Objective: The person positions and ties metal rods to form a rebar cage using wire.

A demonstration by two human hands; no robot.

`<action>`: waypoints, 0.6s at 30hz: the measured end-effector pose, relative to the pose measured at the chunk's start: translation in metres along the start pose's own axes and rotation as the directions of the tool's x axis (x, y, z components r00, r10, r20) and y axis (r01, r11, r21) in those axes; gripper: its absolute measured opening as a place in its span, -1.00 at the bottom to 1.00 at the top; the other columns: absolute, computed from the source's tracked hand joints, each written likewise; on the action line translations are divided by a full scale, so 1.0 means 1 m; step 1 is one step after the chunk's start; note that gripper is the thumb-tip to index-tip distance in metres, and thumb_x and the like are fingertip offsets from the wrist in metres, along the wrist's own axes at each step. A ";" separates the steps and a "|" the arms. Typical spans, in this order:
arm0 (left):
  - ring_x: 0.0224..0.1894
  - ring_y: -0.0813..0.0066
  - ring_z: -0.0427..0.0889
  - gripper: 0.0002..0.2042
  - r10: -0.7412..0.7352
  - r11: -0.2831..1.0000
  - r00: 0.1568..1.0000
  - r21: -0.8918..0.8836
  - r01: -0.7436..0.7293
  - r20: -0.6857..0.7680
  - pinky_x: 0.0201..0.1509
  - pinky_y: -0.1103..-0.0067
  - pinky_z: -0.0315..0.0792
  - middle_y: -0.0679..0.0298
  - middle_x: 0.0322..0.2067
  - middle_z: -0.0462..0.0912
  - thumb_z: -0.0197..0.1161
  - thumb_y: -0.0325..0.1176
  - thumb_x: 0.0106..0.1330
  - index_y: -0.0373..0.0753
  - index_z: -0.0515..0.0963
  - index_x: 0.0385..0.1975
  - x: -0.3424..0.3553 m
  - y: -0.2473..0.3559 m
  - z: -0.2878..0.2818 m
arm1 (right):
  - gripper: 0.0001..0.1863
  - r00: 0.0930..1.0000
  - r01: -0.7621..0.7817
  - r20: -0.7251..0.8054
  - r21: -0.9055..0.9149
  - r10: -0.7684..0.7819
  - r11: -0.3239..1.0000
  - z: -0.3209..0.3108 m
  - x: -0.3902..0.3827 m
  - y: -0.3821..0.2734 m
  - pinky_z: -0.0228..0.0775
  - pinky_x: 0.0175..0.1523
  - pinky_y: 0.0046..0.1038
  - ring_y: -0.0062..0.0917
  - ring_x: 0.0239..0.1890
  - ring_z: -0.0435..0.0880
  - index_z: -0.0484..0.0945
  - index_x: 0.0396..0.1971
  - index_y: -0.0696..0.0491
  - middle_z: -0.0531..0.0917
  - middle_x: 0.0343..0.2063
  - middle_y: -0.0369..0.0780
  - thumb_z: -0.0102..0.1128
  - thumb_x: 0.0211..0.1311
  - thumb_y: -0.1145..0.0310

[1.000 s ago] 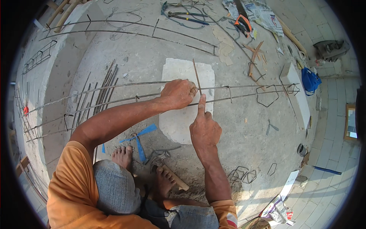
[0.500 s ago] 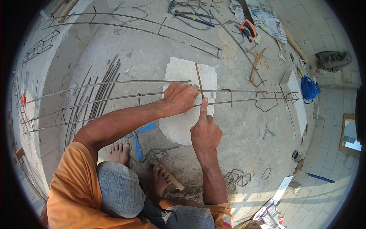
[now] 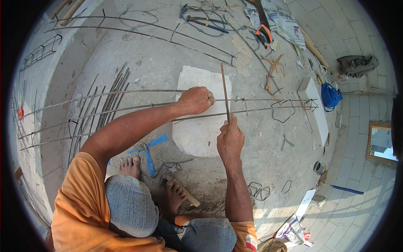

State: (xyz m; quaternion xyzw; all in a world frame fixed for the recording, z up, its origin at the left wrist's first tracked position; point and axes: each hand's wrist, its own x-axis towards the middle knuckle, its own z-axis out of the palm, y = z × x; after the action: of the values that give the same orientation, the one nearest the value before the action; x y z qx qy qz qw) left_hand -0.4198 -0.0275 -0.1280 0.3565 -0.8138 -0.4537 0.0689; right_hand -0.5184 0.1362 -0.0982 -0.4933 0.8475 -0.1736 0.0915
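Note:
My left hand [image 3: 196,101] is closed in a fist round the bars of a long, narrow rebar frame [image 3: 126,107] lying across in front of me. One upper bar ends at this hand. In my right hand [image 3: 230,136] is the lower end of a thin rusty metal rod [image 3: 224,86], its fingers wrapped round it. The rod points away from me and crosses the frame's two bars just right of my left hand. Bent wire stirrups [image 3: 283,111] hang round the frame's right part. Beneath the hands lies a flat whitish slab [image 3: 193,140].
Several loose rods [image 3: 113,94] lie at left beside a concrete ledge [image 3: 63,84]. A second rebar frame [image 3: 172,35], pliers [image 3: 208,24] and a handsaw [image 3: 263,31] are farther off. A wooden-handled hammer [image 3: 187,193] lies by my feet; a white block [image 3: 312,111] is at right.
My right hand has gone from an outstretched index finger to fingers wrapped round the rod's lower end. The left hand has come away from the rod, slightly leftward. The whole view has shifted a little.

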 end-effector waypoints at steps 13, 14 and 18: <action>-0.31 0.31 0.61 -0.78 0.286 0.952 0.953 -0.148 -0.269 0.105 -0.17 0.45 0.45 0.02 -0.43 0.67 0.12 -0.43 0.02 -0.39 0.66 -0.44 0.026 -0.027 0.004 | -0.41 0.953 -0.143 0.240 -0.181 0.184 0.973 -0.020 -0.003 -0.022 0.40 -0.33 -0.05 -0.03 -0.49 0.61 0.17 0.33 -0.06 0.59 -0.57 0.06 -0.07 0.27 0.49; -0.27 0.29 0.62 -0.79 0.278 0.956 0.956 -0.124 -0.265 0.095 -0.13 0.45 0.46 0.01 -0.40 0.68 0.13 -0.43 0.02 -0.39 0.66 -0.45 0.029 -0.033 0.006 | -0.37 0.951 -0.133 0.253 -0.192 0.180 0.972 -0.021 -0.004 -0.025 0.40 -0.32 -0.05 -0.03 -0.49 0.61 0.15 0.35 -0.09 0.59 -0.57 0.05 -0.07 0.25 0.50; -0.17 0.18 0.60 -0.77 0.189 0.967 0.969 -0.200 -0.157 0.157 -0.05 0.38 0.44 -0.06 -0.30 0.67 0.14 -0.41 0.03 -0.40 0.66 -0.41 0.023 -0.015 0.000 | -0.36 0.936 -0.149 0.278 -0.244 0.216 0.958 -0.034 -0.009 -0.036 0.42 -0.31 -0.06 -0.05 -0.49 0.61 0.18 0.34 -0.08 0.61 -0.55 0.04 -0.06 0.21 0.53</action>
State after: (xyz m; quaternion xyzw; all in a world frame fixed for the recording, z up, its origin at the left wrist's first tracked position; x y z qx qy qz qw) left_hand -0.4291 -0.0474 -0.1442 0.2347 -0.7988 -0.5496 0.0697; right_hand -0.4962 0.1342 -0.0536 -0.4399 0.8796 0.0075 0.1809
